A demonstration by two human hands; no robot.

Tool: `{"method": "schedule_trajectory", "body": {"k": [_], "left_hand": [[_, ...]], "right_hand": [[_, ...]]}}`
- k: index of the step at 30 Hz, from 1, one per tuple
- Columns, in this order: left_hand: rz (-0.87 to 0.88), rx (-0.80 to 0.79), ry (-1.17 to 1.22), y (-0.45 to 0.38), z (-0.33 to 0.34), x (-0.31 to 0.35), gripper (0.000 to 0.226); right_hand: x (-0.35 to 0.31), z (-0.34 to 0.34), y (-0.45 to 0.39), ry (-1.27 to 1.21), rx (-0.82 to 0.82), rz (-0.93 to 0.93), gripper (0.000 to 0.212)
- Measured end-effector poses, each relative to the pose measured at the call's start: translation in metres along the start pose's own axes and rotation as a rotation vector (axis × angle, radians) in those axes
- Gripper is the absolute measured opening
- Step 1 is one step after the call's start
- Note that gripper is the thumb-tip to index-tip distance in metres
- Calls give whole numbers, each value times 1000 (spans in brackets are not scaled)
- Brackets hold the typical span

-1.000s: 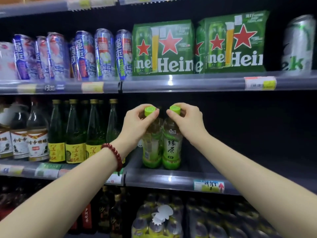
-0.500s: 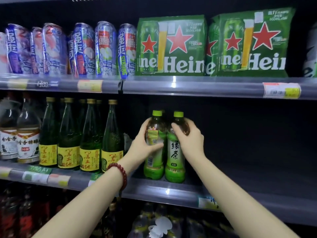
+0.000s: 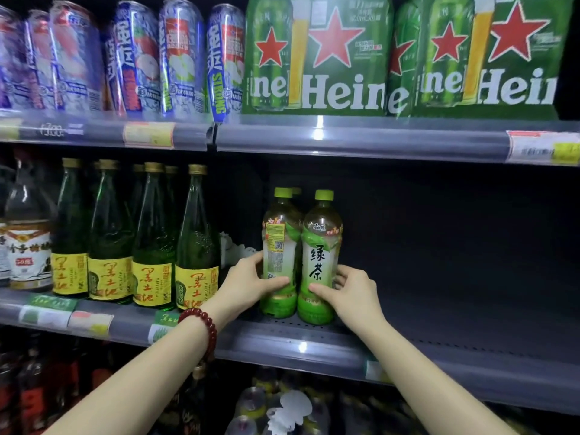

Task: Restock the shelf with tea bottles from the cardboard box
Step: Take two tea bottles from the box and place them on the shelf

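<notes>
On the middle shelf (image 3: pixel 314 346), left hand (image 3: pixel 248 284) and right hand (image 3: pixel 351 293) each gripping a tea bottle (image 3: pixel 320 259), loads of bare space right.

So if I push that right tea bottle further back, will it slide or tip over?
The right tea bottle looks tall and narrow, so a push near the cap could tip it. It seems full, probably fairly heavy. Pushed low, where the right hand sits, it likely slides along the shelf.

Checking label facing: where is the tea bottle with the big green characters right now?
In the head view, that tea bottle stands upright on the middle shelf, centre frame, held low by the right hand, touching the other tea bottle on its left.
</notes>
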State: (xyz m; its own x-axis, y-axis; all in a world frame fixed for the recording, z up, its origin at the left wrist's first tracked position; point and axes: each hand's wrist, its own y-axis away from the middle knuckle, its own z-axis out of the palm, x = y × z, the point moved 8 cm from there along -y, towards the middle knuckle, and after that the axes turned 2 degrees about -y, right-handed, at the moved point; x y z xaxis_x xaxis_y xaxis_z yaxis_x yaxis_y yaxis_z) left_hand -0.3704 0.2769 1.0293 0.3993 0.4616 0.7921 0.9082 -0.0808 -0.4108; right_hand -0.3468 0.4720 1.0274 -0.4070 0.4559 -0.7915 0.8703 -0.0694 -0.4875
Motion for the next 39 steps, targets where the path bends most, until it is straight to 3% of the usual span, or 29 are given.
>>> {"method": "schedule_trajectory", "body": {"k": [3, 10, 17, 23, 29, 32, 35, 39], "left_hand": [[-13, 21, -6, -9, -2, 0, 45], [-69, 38, 35, -16, -3, -15, 25], [-104, 39, 34, -8, 1, -12, 39], [-142, -56, -288, 5, 3, -5, 44], [-100, -74, -479, 27, -11, 10, 53], [-68, -82, -553, 38, -19, 18, 49], [-51, -44, -621, 53, -33, 26, 46], [-85, 9, -720, 81, -63, 25, 38]], "right_hand": [[4, 7, -11, 12, 20, 11, 41], [11, 20, -28, 7, 14, 45, 39], [15, 21, -25, 21, 0, 83, 50], [-4, 19, -18, 364, -142, 151, 42], [-32, 17, 5, 658, -281, 45, 32], [-41, 23, 15, 649, -342, -6, 27], [-53, 37, 22, 598, -398, -72, 42], [-75, 66, 36, 500, -463, -191, 40]]}}
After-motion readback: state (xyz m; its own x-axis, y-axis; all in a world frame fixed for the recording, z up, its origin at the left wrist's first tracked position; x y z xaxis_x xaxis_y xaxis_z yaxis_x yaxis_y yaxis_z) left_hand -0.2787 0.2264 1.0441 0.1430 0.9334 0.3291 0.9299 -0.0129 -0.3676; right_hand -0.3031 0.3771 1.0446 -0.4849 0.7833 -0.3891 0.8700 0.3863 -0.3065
